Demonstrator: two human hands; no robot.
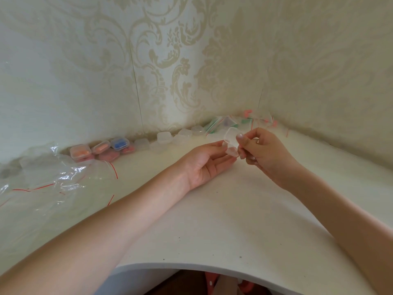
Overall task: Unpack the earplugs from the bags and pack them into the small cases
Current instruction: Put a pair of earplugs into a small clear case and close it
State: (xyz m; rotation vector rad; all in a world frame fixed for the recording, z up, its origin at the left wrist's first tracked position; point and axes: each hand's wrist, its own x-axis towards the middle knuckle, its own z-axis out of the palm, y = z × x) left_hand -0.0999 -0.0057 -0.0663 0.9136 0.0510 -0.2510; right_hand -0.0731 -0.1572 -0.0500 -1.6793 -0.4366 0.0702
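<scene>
Right hand [263, 152]: I hold it above the table, fingers curled, thumb and fingertips pinching the open clear case [231, 143] at its right edge.
Left hand [207, 165]: palm up, fingers nearly straight; the fingertips and thumb touch the case from the left and below.
Open clear case: raised off the white table [212, 220] between my two hands, lid hinged up and tilted; I see nothing coloured inside.
Filled cases [102, 151]: a cluster against the wall at left, holding orange, pink and blue earplugs.
Empty cases [170, 138]: a row along the wall, between the filled ones and the corner.
Earplug bags [234, 122]: piled in the far corner behind my hands, with green and pink plugs showing through.
Emptied bags [42, 177]: clear, red-striped, spread at far left on the table.
</scene>
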